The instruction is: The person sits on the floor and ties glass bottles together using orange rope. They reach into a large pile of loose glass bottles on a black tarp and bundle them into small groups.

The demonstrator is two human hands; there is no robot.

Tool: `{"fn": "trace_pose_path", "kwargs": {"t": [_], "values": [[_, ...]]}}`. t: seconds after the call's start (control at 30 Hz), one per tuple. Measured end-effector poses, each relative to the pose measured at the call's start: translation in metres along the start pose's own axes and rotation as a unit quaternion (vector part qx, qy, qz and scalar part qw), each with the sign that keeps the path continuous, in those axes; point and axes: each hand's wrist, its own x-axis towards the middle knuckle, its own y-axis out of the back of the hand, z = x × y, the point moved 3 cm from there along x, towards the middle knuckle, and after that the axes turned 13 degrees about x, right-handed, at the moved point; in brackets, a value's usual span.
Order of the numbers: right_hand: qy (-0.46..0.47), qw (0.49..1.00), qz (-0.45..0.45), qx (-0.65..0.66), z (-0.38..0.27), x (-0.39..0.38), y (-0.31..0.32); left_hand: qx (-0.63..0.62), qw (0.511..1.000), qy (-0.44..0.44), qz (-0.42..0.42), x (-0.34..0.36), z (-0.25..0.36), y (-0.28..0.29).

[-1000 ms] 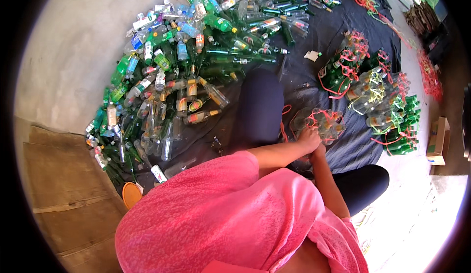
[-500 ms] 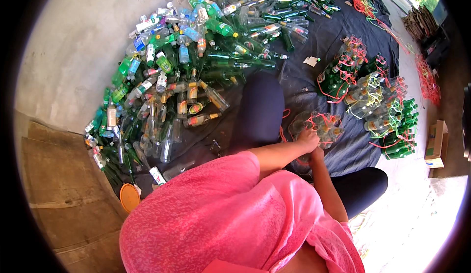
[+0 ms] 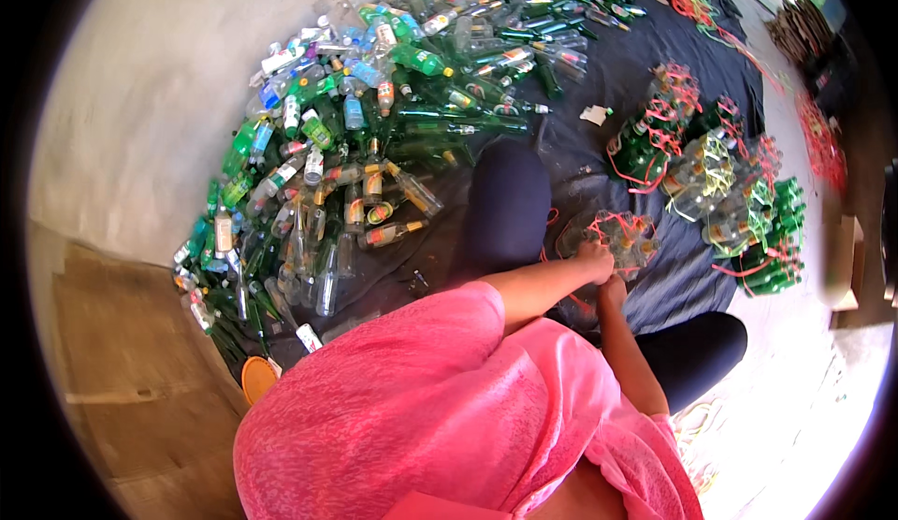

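Observation:
In front of me stands a bundle of clear glass bottles (image 3: 636, 251) with red plastic strap (image 3: 615, 221) looped around their necks. My left hand (image 3: 595, 261) is closed at the near side of the bundle, where the strap runs to its fingers. Just below it and almost touching, my right hand (image 3: 613, 290) is also closed. What lies between its fingers is too small to make out. A loose red strand lies left of the bundle, beside my bent knee (image 3: 510, 197). The lower bottles are partly hidden by my hands and forearms.
Loose green and clear bottles (image 3: 374, 146) are heaped along the wall at left. Tied bottle bundles (image 3: 711, 179) stand at right on the dark sheet (image 3: 599, 62). Tangled red strap (image 3: 821, 146) and a cardboard box (image 3: 845, 263) lie farther right. An orange lid (image 3: 259, 380) sits at lower left.
The view has shifted slightly, so the scene sits a little to the right. Both hands stay close together at the bundle with hardly any visible change.

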Motion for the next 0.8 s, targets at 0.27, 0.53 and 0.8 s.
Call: {"fn": "trace_pose_path", "kwargs": {"t": [0.27, 0.53, 0.8], "values": [[-0.074, 0.997, -0.006, -0.003, -0.038, -0.013, 0.011, 0.349, 0.92, -0.177, 0.0, 0.012, 0.011, 0.024], [-0.092, 0.992, -0.056, 0.073, -0.023, -0.024, 0.036, 0.332, 0.92, -0.209, -0.002, 0.018, 0.008, 0.036], [-0.001, 0.997, -0.077, 0.008, -0.028, -0.016, 0.026, 0.235, 0.96, -0.151, 0.001, 0.013, -0.012, 0.059]]}}
